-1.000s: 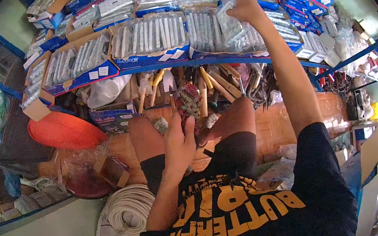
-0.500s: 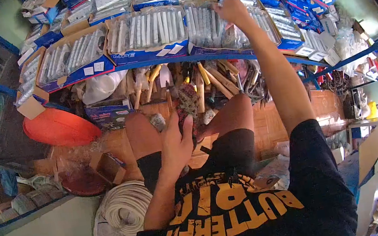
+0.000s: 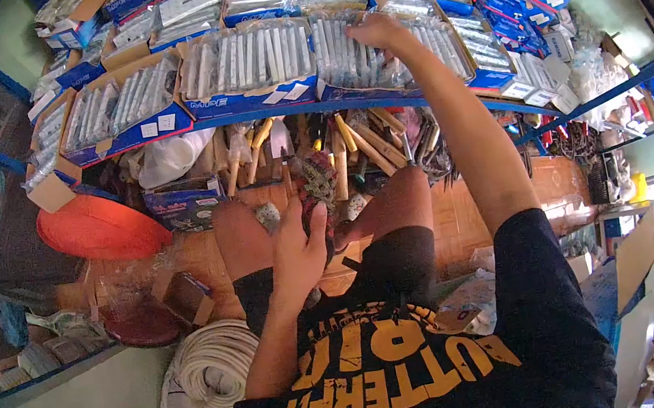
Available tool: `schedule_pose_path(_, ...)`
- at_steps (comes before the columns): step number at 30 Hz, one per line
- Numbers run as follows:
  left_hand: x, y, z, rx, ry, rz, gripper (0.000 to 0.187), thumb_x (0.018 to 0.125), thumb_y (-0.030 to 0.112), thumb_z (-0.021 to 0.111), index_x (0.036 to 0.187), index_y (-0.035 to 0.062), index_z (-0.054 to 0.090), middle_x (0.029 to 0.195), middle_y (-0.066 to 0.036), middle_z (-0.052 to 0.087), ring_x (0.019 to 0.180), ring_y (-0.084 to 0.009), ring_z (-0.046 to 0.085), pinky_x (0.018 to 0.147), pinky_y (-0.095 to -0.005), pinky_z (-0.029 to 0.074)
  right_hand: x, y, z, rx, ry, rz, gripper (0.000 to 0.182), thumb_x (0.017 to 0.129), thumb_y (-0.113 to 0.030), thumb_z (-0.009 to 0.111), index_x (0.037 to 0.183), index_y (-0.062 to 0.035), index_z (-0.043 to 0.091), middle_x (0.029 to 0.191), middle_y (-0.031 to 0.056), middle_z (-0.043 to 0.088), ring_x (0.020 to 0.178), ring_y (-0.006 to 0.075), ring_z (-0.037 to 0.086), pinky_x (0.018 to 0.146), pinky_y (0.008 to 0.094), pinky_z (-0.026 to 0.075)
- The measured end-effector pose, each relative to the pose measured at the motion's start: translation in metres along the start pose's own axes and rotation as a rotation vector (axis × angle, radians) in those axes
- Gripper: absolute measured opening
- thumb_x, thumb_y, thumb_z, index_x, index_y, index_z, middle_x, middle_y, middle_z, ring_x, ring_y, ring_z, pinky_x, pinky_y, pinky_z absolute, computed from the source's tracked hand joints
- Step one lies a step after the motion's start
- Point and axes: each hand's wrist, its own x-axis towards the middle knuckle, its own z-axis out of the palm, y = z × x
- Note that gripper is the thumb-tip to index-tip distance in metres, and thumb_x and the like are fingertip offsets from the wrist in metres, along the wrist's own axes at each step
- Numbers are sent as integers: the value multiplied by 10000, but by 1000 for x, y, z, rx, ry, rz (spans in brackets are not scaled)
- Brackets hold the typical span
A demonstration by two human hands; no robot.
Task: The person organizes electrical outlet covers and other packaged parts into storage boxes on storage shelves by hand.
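Note:
My left hand is closed round a mottled, dusty cloth in dark red and grey, held above my knees. Out in front, my right hand reaches over an open blue cardboard box on the shelf. Its fingers are apart and lie on the upright, plastic-wrapped white plates packed in that box. Part of the fingertips is hidden among the wrapping. A similar box marked MPE stands to the left, filled with the same kind of plates.
Blue shelf edge runs across in front. Beneath it are wooden-handled tools and a white bag. A red-orange round basin leans at left. A coil of white hose and small open carton sit on the floor.
My right hand has shifted left and slightly down over the plates in the box. The left hand still holds the cloth. The whole view has moved slightly.

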Motion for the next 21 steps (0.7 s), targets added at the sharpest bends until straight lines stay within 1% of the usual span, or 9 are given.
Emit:
schedule_pose_path(1,0,0,0,-24,-20,-28,371,958,268,491,1179,-31,492,986,-231,610,930,-384,597,804,-416,460,4,5,4,0,3,-2,668,799,-496,596,1136,80,559,1060,279,613,998,406,613,843,481,503)
schedule_pose_path(3,-2,-4,2,-22,20,7,372,960,278,488,1168,-31,495,961,-225,612,906,-377,601,789,-412,461,3,11,8,350,-13,70,729,772,-424,661,1245,98,474,1186,266,559,1104,400,553,863,451,496)
schedule_pose_path(7,-3,-4,-2,-59,-2,-32,367,965,301,480,1127,-26,506,918,-209,616,869,-360,608,758,-399,462,8,32,7,517,-18,-3,768,745,-372,702,1288,97,429,1294,252,487,1195,342,491,918,398,463)
schedule_pose_path(9,-3,-3,-2,-69,-4,-50,358,965,302,481,1115,-22,510,915,-206,615,869,-356,607,757,-395,460,42,58,17,597,-208,-111,768,762,-363,679,1318,89,402,1338,259,446,1237,318,452,990,380,403)
schedule_pose_path(13,1,-5,-2,-26,-7,-32,353,967,309,479,1101,-16,516,916,-203,614,881,-347,607,762,-388,457,-4,25,13,324,34,-60,793,798,-393,641,1353,90,344,1326,288,452,1244,325,458,1008,374,385)
schedule_pose_path(15,3,0,-2,-50,-32,-72,354,965,309,483,1100,-16,518,920,-203,615,887,-350,605,765,-389,456,10,25,31,-27,195,-169,623,853,-470,492,1209,38,552,1199,272,561,1158,408,523,953,487,435)
schedule_pose_path(16,3,2,-2,-72,-54,-111,354,963,308,488,1100,-17,519,923,-202,616,892,-354,604,767,-391,455,-12,7,19,-116,-43,-18,691,903,-496,322,1347,29,394,1384,278,381,1235,448,428,1027,523,348)
schedule_pose_path(19,4,-15,11,-80,-49,-97,355,960,306,494,1109,-15,521,925,-196,624,890,-351,609,764,-385,458,-19,-3,26,-113,-79,-38,707,919,-486,278,1416,18,251,1482,250,215,1281,472,352,1079,517,270)
schedule_pose_path(21,3,-13,14,-38,-72,-79,361,959,311,497,1117,-13,520,923,-195,627,889,-349,611,762,-382,460,-23,-12,28,-84,-63,7,680,931,-475,248,1421,-2,255,1483,252,207,1280,491,338,1097,508,232)
